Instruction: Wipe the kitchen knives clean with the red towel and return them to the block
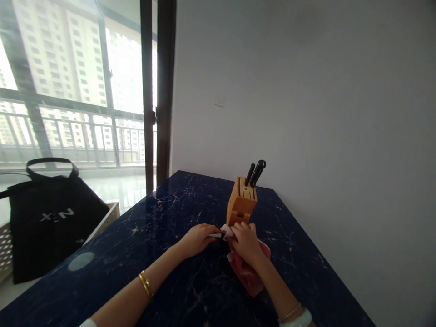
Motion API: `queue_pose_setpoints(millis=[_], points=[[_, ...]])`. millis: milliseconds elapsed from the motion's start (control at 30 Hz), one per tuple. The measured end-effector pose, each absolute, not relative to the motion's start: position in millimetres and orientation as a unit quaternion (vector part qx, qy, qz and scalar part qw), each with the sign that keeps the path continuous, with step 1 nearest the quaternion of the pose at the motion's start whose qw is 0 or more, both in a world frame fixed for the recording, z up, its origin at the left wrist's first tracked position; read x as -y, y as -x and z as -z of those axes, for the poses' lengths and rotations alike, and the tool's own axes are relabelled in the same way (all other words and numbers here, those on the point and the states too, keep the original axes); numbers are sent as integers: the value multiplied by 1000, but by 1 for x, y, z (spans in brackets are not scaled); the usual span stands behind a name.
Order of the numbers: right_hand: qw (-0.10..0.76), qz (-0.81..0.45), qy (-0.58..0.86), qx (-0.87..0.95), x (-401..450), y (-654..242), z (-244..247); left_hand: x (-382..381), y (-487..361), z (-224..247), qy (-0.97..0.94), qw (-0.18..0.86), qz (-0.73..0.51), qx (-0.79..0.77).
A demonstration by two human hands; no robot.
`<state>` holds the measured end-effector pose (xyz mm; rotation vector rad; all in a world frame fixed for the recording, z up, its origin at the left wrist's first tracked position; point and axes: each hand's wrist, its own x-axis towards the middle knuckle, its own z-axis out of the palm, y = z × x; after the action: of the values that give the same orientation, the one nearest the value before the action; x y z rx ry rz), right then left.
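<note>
A slim object point(214, 235), pale with a dark section, lies between the two hands above a dark-blue marbled table point(163, 222); fingers and cloth hide its rest, leaving its type uncertain. The left hand point(198, 238) is closed around one end; the right hand point(244, 240) grasps a red-and-white cloth point(250, 277) at the other. Just beyond, a wooden knife block point(235, 204) contains black-handled knives point(258, 173), blades concealed.

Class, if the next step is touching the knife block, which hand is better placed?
Probably the right hand: it is nearer the knife block, though gripping the red cloth. The left hand, holding a slim object, lies farther left.
</note>
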<state>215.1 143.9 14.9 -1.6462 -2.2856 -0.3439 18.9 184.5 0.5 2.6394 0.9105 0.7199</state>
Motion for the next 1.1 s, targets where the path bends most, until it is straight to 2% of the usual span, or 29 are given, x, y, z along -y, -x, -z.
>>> queue_pose_setpoints(millis=[833,1000,1100], points=[[123,99,541,826,-140,-211,-15,-169,-19,8,-898,110,-263,-334],[157,74,560,810,-143,-220,-18,-168,-20,9,-890,125,-272,-344],[141,82,542,825,-140,-214,-16,-166,-20,9,-890,119,-274,-344]])
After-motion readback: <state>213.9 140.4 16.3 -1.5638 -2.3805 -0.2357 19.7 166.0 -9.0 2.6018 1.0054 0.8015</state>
